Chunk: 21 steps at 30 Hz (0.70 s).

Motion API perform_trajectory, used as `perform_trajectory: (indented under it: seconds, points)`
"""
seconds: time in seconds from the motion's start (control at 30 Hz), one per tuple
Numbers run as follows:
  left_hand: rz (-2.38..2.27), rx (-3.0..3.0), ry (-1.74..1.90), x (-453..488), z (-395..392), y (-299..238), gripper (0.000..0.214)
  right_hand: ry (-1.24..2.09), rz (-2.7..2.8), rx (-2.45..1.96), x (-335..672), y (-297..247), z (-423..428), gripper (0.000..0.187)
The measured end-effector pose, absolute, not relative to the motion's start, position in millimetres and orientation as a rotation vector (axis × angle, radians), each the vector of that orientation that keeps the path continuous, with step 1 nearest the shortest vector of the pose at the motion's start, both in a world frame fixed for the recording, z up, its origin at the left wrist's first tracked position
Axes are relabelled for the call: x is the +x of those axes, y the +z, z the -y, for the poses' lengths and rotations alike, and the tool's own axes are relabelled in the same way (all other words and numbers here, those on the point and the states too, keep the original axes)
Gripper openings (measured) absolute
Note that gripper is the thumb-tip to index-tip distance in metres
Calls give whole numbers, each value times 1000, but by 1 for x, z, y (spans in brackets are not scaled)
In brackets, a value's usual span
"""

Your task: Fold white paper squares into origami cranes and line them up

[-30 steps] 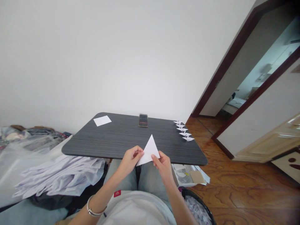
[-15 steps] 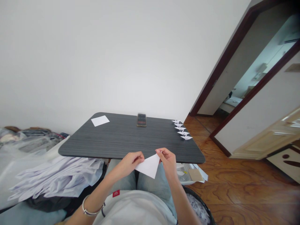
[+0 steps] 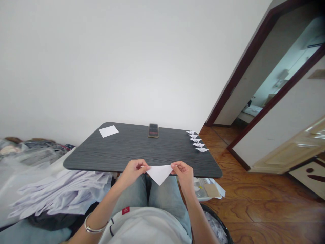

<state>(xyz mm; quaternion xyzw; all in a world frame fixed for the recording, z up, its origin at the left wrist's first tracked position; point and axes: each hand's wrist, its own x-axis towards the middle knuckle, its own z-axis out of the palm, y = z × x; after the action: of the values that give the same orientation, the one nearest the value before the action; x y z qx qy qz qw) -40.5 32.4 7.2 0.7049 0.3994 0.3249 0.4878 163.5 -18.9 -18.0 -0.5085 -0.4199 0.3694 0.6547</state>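
Observation:
A white paper triangle (image 3: 159, 173), folded, hangs point-down just in front of the near edge of the dark wood-grain table (image 3: 132, 150). My left hand (image 3: 133, 170) pinches its left corner and my right hand (image 3: 183, 171) pinches its right corner, so its long edge runs level between them. Both hands hover over my lap, at the height of the table edge.
On the table lie a white paper square (image 3: 108, 131) at the far left, a phone (image 3: 153, 130) at the back middle, and several folded paper cranes (image 3: 197, 141) along the right edge. Crumpled white sheets (image 3: 58, 193) pile at my left; a bin (image 3: 215, 223) stands at my right.
The triangle pointed up a second ago; it has been turned over between my hands and now points down, with my right hand shifted to its right corner.

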Motion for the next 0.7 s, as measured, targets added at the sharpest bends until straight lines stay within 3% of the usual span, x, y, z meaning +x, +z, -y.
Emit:
perform_trajectory:
  seconds: [0.27, 0.7]
  points:
    - [-905, 1464, 974, -40, -34, 11, 21, 903, 1059, -1092, 159, -12, 26, 14]
    - [-1018, 1640, 872, -44, -37, 4, 28, 970, 995, -1147, 159, -11, 25, 20]
